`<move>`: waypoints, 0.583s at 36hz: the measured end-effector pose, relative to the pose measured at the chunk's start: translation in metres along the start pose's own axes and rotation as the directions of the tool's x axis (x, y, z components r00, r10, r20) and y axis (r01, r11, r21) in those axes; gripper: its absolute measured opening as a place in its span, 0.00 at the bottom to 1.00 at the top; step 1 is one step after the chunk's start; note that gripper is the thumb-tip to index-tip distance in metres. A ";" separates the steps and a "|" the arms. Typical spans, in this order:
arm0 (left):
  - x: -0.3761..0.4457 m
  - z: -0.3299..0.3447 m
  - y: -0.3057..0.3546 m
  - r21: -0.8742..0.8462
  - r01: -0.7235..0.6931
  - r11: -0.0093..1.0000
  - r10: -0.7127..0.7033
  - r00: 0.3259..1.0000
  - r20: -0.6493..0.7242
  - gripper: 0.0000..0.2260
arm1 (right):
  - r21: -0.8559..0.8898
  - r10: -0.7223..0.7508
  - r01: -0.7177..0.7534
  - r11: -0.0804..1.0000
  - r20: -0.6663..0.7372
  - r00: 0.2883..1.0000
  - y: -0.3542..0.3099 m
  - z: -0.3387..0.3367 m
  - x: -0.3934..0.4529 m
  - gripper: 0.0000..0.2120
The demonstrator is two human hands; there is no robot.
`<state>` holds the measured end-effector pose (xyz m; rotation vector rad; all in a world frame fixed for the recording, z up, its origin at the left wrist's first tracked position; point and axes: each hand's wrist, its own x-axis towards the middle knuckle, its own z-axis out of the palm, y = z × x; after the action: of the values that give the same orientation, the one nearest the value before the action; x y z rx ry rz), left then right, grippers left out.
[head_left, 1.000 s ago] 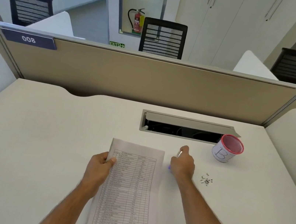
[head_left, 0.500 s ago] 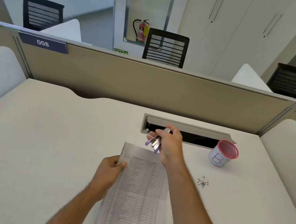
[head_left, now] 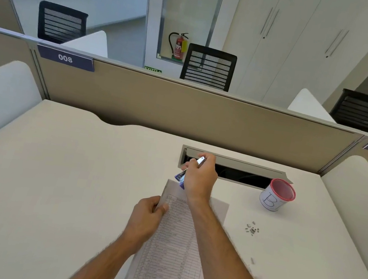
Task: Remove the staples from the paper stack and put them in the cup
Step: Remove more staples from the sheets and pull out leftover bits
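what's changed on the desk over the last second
The right hand picked up the staple remover beside the paper stack and brought it to the stack's top left corner. The left hand kept its grip on the left edge; cup and loose staples stayed put.

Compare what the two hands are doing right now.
The left hand pinches the paper stack at its left edge, low on the desk; the right hand grips a purple-and-metal staple remover, raised over the stack's top corner. Both have curled fingers holding something.
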<state>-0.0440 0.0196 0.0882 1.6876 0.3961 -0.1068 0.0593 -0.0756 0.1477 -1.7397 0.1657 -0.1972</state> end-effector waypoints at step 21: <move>-0.010 0.008 0.017 0.060 -0.061 0.996 0.059 0.998 0.039 0.09 | -0.305 -0.108 0.131 0.943 0.092 0.990 0.007 0.001 -0.012 0.14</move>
<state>-0.0466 0.0079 0.1056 1.7535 0.3168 -0.1065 0.0475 -0.0728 0.1404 -2.0703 0.0362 -0.2028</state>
